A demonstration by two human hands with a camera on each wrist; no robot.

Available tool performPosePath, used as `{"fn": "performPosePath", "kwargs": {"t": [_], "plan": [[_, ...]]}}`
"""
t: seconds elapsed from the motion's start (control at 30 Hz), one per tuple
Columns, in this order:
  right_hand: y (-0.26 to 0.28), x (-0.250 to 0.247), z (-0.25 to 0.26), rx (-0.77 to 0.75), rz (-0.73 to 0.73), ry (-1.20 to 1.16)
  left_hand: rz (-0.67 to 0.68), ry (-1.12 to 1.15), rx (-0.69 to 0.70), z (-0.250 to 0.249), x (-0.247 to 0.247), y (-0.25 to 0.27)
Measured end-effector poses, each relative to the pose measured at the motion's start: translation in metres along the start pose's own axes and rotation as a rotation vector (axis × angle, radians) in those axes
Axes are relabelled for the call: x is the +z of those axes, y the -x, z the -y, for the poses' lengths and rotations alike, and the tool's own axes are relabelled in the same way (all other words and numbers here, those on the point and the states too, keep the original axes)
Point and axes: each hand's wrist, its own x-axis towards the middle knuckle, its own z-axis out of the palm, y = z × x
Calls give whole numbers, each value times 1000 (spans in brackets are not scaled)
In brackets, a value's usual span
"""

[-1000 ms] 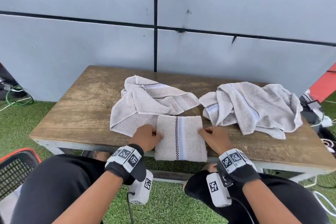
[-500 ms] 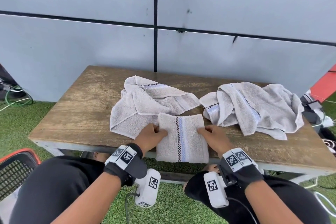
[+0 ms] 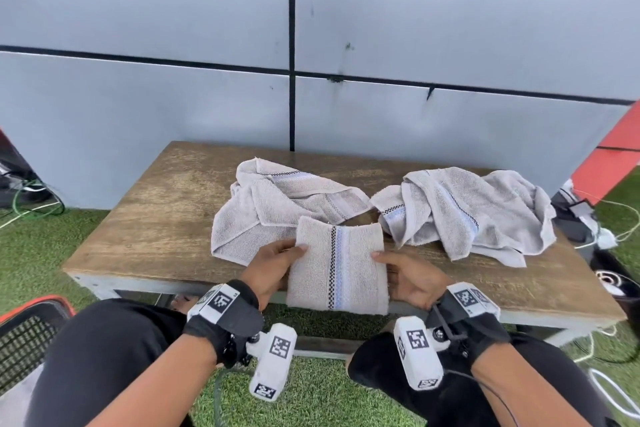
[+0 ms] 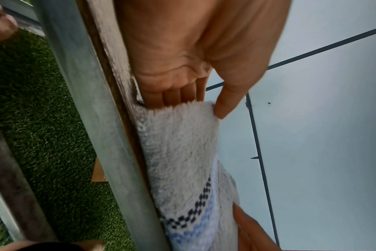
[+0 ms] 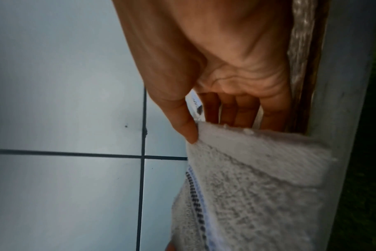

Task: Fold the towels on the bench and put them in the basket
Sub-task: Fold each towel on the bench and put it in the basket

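Low in the frame, the left grip (image 3: 273,270) and right grip (image 3: 412,277) are both grasping the folded towel (image 3: 337,274) at the tabletop (image 3: 156,218) edge

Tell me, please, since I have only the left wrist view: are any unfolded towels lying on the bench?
Observer: Yes. The left crumpled towel and the right crumpled towel lie on the bench, behind the folded towel.
Operator: Thank you. Where is the basket?
Observer: The basket is on the grass at the person's left. Only its corner shows in the head view.
Operator: Does the right hand hold the folded towel as well?
Observer: Yes. The right hand grips its right edge, thumb on top and fingers underneath.
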Motion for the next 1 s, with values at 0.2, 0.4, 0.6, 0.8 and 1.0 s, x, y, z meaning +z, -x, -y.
{"fn": "performPosePath", "kwargs": {"t": [0.2, 0.4, 0.6, 0.8, 1.0], "plan": [[37, 15, 7, -160, -58, 89, -65, 21, 115, 0, 3, 39], [100, 46, 38, -388, -72, 202, -154, 47, 249, -35, 2, 92], [147, 71, 64, -519, 12, 203, -226, 65, 374, -73, -14, 143], [159, 101, 75, -561, 136, 231, -276, 92, 468, -88, -38, 186], [156, 154, 78, -562, 291, 252, -404, 86, 512, -93, -77, 221]]}}
